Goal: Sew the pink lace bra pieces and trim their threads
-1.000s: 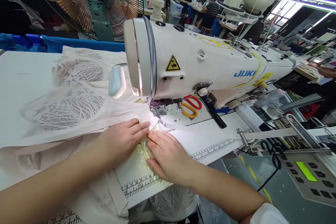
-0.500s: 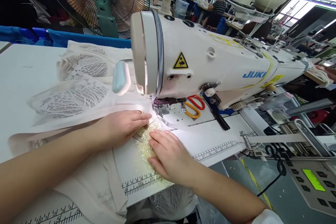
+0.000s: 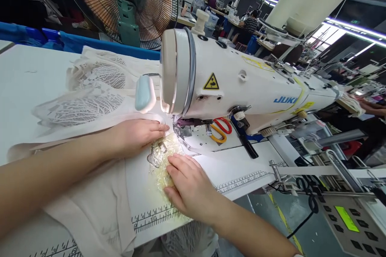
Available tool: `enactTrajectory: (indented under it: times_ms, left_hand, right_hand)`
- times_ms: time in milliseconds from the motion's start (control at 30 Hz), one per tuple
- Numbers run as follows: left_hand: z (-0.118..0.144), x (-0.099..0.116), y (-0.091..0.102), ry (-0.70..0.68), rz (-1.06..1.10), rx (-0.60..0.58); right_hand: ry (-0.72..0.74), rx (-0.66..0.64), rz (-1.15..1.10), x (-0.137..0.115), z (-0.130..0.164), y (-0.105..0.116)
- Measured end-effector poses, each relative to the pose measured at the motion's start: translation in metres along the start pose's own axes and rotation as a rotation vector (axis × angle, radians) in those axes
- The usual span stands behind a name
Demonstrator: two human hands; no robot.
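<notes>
My left hand (image 3: 139, 136) lies with fingers outstretched on pale beige fabric (image 3: 104, 213), its fingertips just left of the presser foot (image 3: 177, 126) of a white sewing machine (image 3: 229, 82). My right hand (image 3: 188, 184) rests flat nearer the table's front edge, thumb apart from the fingers. Its fingertips touch a crinkled, shiny yellowish film patch (image 3: 158, 174) on the tabletop, which reaches up between both hands. Dark curved marks show near the patch's upper left. A narrow pale strip (image 3: 188, 146) runs from the foot area to the right. What lies under my palms is hidden.
Lace-cupped garments (image 3: 87, 104) are heaped behind my left arm. Scissors with red and orange handles (image 3: 221, 129) lie under the machine arm. A pale blue lamp (image 3: 144, 93) hangs beside the machine head. A large fan (image 3: 129, 12) stands behind; a control panel (image 3: 346, 217) is at right.
The view has shifted a little, so the machine head appears further right. My hands remain on the table, slightly further apart, with more of the yellowish patch showing between them.
</notes>
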State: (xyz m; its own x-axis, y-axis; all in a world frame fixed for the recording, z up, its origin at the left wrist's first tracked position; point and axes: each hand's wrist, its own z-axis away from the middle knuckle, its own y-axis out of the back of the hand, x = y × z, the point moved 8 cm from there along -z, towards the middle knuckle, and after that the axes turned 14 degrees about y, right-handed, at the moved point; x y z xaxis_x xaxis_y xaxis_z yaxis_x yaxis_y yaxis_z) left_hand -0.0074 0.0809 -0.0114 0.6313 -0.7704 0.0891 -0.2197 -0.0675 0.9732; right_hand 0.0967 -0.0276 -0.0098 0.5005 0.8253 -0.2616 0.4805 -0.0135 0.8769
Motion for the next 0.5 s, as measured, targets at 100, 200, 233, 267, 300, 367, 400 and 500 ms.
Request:
enactTrajectory:
  times_ms: [100, 200, 233, 267, 300, 367, 400, 500]
  left_hand:
    - [-0.005, -0.009, -0.003, 0.034, -0.014, -0.047]
    - [-0.01, -0.012, -0.003, 0.053, -0.046, -0.102]
    - [-0.011, -0.012, -0.002, 0.063, -0.056, -0.11]
    - [-0.012, -0.013, -0.002, 0.083, -0.065, -0.11]
    - [-0.012, -0.014, -0.001, 0.107, -0.072, -0.109]
    - [-0.008, -0.014, 0.003, 0.162, -0.096, -0.099]
    - [-0.004, -0.013, 0.006, 0.188, -0.124, -0.089]
    - [0.019, -0.003, 0.029, 0.257, -0.307, -0.009]
  right_hand:
    - [0.015, 0.036, 0.051, -0.006, -0.004, 0.007]
    - [0.093, 0.098, 0.052, -0.027, -0.017, 0.011]
    - [0.139, 0.105, 0.04, -0.038, -0.023, 0.008]
    - [0.189, 0.093, 0.028, -0.051, -0.029, 0.002]
    - [0.232, 0.058, 0.024, -0.063, -0.035, -0.006]
    - [0.261, -0.063, 0.05, -0.082, -0.044, -0.029]
    - [0.253, -0.125, 0.076, -0.088, -0.047, -0.039]
    - [0.229, -0.2, 0.133, -0.099, -0.048, -0.053]
